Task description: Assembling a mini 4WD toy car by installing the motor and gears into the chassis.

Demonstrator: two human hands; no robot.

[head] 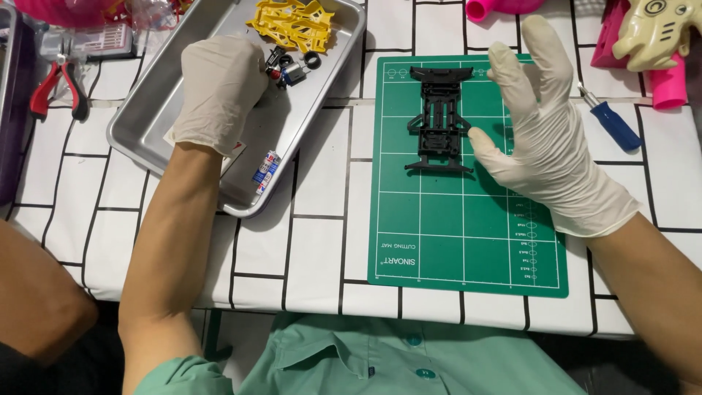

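A black plastic toy-car chassis (441, 117) lies flat on a green cutting mat (453, 234). My right hand (545, 132), in a pale glove, hovers just right of it with fingers spread and the thumb tip close to the chassis edge, holding nothing. My left hand (219, 91), also gloved, reaches into a metal tray (146, 110) with fingers curled beside small parts: a little motor and black wheels (292, 68). Whether it grips one is hidden. A yellow plastic car body (292, 23) rests at the tray's far end.
A small tube (267, 167) lies in the tray's near corner. Red-handled pliers (55, 88) lie at the left, a blue-handled screwdriver (610, 121) right of the mat, pink and cream toys (647, 40) at the far right. A white grid-patterned cloth (314, 241) covers the table.
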